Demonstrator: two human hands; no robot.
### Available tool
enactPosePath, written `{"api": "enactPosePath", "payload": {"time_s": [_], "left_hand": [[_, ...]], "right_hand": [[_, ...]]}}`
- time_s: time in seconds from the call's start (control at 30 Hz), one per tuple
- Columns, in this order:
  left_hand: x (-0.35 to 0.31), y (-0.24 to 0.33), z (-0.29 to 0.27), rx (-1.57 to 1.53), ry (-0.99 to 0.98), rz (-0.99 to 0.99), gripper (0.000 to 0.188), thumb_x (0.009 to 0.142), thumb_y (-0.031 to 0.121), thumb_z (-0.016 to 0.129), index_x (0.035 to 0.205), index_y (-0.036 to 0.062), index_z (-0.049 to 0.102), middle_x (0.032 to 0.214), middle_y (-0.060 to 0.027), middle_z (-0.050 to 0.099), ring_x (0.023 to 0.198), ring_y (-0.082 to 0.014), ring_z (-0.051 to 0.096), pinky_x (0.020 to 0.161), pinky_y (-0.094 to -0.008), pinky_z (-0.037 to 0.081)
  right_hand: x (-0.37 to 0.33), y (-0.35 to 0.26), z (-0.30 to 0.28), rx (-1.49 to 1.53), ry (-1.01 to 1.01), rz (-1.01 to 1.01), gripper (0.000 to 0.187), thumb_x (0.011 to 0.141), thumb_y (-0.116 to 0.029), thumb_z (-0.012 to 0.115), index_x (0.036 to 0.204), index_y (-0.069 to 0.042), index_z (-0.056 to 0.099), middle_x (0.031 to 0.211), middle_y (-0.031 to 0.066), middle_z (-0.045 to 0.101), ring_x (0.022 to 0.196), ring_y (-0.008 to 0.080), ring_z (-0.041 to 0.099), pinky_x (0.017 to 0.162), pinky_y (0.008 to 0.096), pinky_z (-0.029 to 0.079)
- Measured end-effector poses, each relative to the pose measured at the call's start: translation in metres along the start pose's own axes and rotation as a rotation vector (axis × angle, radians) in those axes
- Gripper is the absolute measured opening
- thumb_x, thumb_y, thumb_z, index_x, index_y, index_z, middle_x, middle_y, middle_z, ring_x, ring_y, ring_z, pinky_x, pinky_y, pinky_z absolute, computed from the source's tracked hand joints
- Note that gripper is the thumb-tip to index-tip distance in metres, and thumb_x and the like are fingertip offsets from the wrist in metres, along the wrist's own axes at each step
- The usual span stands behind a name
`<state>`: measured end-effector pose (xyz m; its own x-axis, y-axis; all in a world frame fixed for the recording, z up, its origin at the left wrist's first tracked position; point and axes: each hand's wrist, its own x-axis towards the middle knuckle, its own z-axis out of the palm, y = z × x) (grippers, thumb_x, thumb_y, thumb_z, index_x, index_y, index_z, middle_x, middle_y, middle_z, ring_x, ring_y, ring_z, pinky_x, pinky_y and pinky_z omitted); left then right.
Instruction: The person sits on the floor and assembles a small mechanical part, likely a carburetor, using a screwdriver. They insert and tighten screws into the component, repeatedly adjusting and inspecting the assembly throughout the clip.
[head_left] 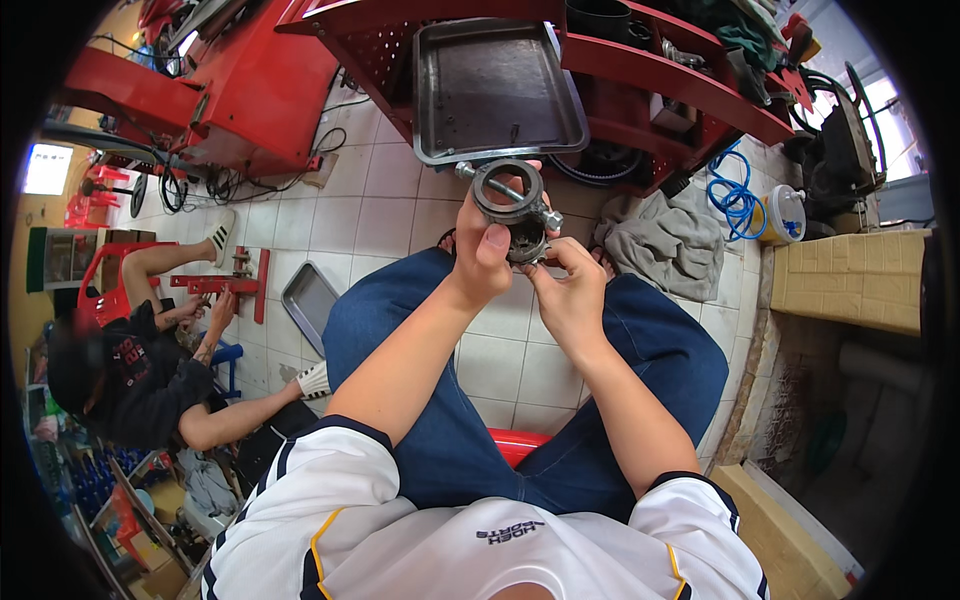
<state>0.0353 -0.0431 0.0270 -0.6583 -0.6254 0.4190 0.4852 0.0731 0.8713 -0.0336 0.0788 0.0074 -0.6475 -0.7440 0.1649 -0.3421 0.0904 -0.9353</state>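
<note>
Plainly, the metal part (pixel 512 213) is up in both hands, over the tiled floor (pixel 491 366) and in front of the person's knees. It has a round ring at its upper end, and a bolt (pixel 465 170) slants across the ring's opening, with a nut (pixel 552 218) at its lower right. Below the ring sits a darker, rounded section, partly hidden by the hands.

The left hand (pixel 485 262) holds the part from the left, its fingers wrapped behind the ring and the thumb in front. The right hand (pixel 572 298) is at the lower edge, thumb and forefinger held narrow and pinched on the part; I cannot tell whether they also grip a small piece there.

Beyond the hands, a metal tray (pixel 500 90) rests on a red cart (pixel 690 110), a few small dark bits lying in it. A second tray (pixel 312 300) lies on the floor, left of the person's knee. Farther left, another person (pixel 130 370) sits with both hands at a red stand (pixel 258 290). To the right are a grey cloth (pixel 660 245) on the floor, a coiled blue hose (pixel 735 195) and a white bucket (pixel 787 213).
</note>
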Motion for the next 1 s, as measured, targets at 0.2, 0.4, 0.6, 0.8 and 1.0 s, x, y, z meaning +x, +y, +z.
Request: {"api": "enactPosePath", "payload": {"time_s": [0.2, 0.4, 0.6, 0.8, 1.0], "left_hand": [[-0.003, -0.002, -0.003, -0.026, 0.008, -0.018, 0.082, 0.093, 0.064, 0.05, 0.136, -0.005, 0.043, 0.09, -0.0131, 0.063, 0.078, -0.0193, 0.065, 0.071, -0.0311, 0.055], [-0.006, -0.002, -0.004, 0.013, 0.002, -0.011, 0.082, 0.093, 0.064, 0.05, 0.136, -0.0053, 0.044, 0.09, -0.013, 0.063, 0.079, -0.0192, 0.066, 0.072, -0.0311, 0.055], [-0.006, -0.007, -0.01, 0.023, 0.006, -0.015, 0.081, 0.093, 0.063, 0.049, 0.138, -0.005, 0.043, 0.091, -0.013, 0.062, 0.079, -0.019, 0.065, 0.073, -0.0316, 0.056], [-0.004, -0.008, -0.005, -0.053, 0.02, -0.07, 0.079, 0.094, 0.061, 0.05, 0.139, -0.0043, 0.042, 0.092, -0.0126, 0.062, 0.08, -0.0189, 0.065, 0.074, -0.0322, 0.056], [-0.004, -0.01, -0.007, -0.094, 0.042, -0.098, 0.078, 0.095, 0.059, 0.051, 0.139, -0.0046, 0.042, 0.092, -0.0121, 0.061, 0.081, -0.0187, 0.064, 0.075, -0.032, 0.055]], "right_hand": [[0.0, -0.001, 0.001, 0.016, -0.13, 0.014, 0.007, 0.084, 0.008, 0.067, 0.09, 0.005, 0.064, 0.087, 0.0154, 0.065, 0.078, 0.0291, 0.064, 0.071, 0.0336, 0.05], [0.001, 0.006, 0.004, 0.1, -0.17, -0.065, 0.014, 0.085, 0.009, 0.065, 0.099, 0.005, 0.062, 0.09, 0.0159, 0.065, 0.08, 0.0279, 0.063, 0.075, 0.032, 0.05], [0.002, 0.004, 0.009, 0.138, -0.059, 0.023, 0.029, 0.082, 0.006, 0.072, 0.108, 0.003, 0.061, 0.091, 0.0119, 0.068, 0.085, 0.0232, 0.066, 0.08, 0.0344, 0.053], [-0.002, 0.009, 0.006, 0.231, -0.083, 0.139, 0.034, 0.086, 0.003, 0.071, 0.117, 0.001, 0.058, 0.095, 0.0124, 0.07, 0.092, 0.022, 0.068, 0.083, 0.033, 0.053], [0.0, 0.01, 0.011, 0.227, -0.099, 0.041, 0.041, 0.089, 0.003, 0.069, 0.126, 0.0, 0.053, 0.104, 0.0125, 0.068, 0.094, 0.0231, 0.068, 0.089, 0.034, 0.053]]}}
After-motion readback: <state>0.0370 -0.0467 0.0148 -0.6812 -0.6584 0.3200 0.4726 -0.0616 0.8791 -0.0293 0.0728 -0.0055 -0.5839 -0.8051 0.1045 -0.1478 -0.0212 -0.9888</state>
